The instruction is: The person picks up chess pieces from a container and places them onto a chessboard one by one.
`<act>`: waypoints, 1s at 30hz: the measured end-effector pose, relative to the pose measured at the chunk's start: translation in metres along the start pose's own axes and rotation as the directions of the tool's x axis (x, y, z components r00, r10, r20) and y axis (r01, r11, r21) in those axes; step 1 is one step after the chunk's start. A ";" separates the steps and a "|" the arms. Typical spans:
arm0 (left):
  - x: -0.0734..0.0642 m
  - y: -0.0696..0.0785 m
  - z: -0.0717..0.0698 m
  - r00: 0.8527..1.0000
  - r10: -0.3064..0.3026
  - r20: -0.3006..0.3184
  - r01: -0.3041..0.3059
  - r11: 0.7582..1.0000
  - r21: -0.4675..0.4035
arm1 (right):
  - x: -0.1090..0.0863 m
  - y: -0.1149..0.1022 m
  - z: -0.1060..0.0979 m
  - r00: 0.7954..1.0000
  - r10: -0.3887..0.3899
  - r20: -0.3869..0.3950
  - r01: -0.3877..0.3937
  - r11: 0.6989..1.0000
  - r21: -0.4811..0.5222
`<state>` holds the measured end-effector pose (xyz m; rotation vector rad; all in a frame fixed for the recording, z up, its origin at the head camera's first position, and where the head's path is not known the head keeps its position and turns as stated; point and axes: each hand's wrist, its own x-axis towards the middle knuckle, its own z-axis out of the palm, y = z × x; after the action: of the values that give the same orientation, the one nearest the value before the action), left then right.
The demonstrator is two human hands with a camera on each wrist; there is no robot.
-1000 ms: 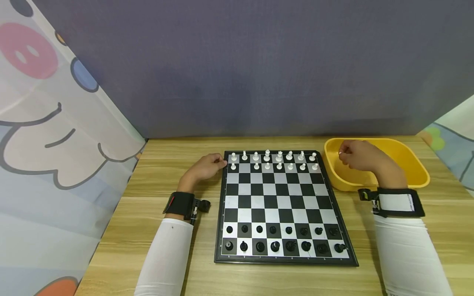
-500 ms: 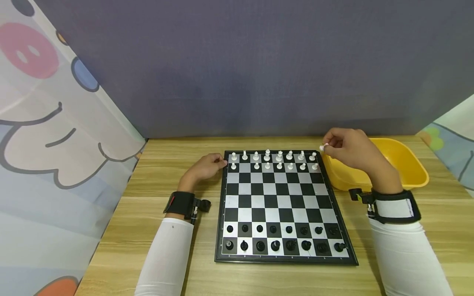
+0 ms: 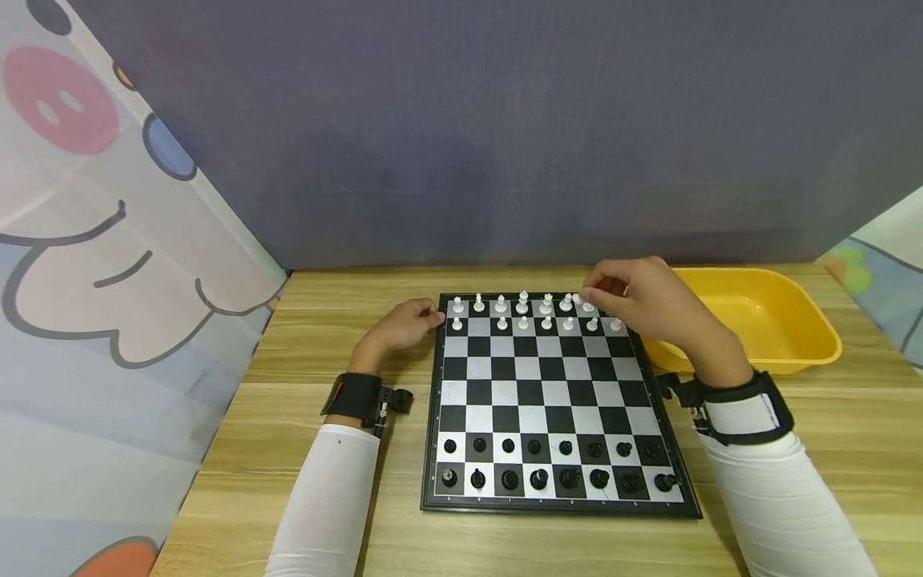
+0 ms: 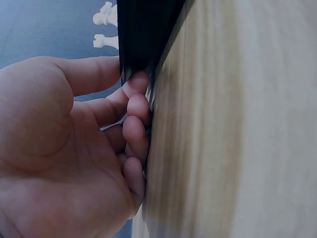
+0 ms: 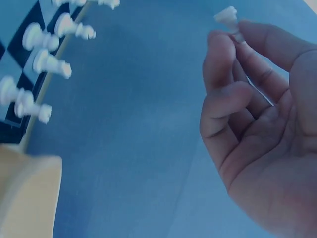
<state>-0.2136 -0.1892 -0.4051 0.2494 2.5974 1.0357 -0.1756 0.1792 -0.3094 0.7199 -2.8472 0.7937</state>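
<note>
My right hand (image 3: 642,300) pinches a small white chess piece (image 5: 227,17) between thumb and fingertips, its flared end sticking out; the fingers hide its other end. In the head view this hand is over the board's far right corner. My left hand (image 3: 404,323) grips the left edge of the black-and-white chessboard (image 3: 530,393), thumb against the frame and fingers curled at its side. White pieces (image 3: 522,307) stand in two rows at the far end, with a gap in the nearer row's second square from the left. Black pieces (image 3: 538,478) fill two near rows.
A yellow plastic basin (image 3: 840,349) stands close by the board's far right side. All rests on a wooden table (image 3: 310,344). A grey panel (image 3: 447,160) rises behind the table, and a cartoon-printed cloth (image 3: 86,320) hangs at the left.
My right hand has come out of the yellow basin with the white chess piece and moved left over the board's far right corner. The left hand stays at the board's edge.
</note>
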 end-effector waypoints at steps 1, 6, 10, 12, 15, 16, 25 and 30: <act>0.000 0.000 0.000 1.000 0.002 0.000 -0.002 1.000 0.003 | 0.001 -0.003 0.002 1.000 -0.005 0.005 0.005 1.000 0.000; 0.000 -0.002 -0.002 1.000 0.002 -0.010 -0.002 1.000 0.009 | 0.012 -0.015 0.013 0.994 -0.104 0.044 0.104 0.994 -0.011; -0.001 -0.006 -0.004 1.000 0.005 -0.009 -0.005 1.000 0.012 | 0.024 -0.025 0.024 0.978 -0.196 0.068 0.196 0.981 0.001; -0.001 -0.007 -0.004 1.000 0.007 -0.007 -0.006 1.000 0.010 | 0.031 -0.031 0.031 0.971 -0.225 0.080 0.226 0.974 0.000; -0.002 -0.007 -0.005 1.000 0.009 -0.008 -0.009 1.000 0.002 | 0.042 -0.042 0.039 0.963 -0.245 0.111 0.247 0.969 0.001; -0.002 -0.006 -0.005 1.000 0.009 -0.007 -0.009 1.000 -0.001 | 0.045 -0.046 0.042 0.961 -0.243 0.129 0.245 0.970 0.000; -0.003 -0.004 -0.005 1.000 0.009 -0.011 -0.009 1.000 -0.011 | 0.078 -0.060 0.077 0.940 -0.217 0.262 0.248 0.964 -0.093; -0.002 -0.002 -0.003 1.000 0.008 -0.017 -0.009 1.000 -0.012 | 0.087 -0.060 0.097 0.928 -0.189 0.320 0.247 0.957 -0.152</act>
<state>-0.2131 -0.1932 -0.4045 0.2500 2.6066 1.0601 -0.2215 0.0484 -0.3458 1.1959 -2.9706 0.3999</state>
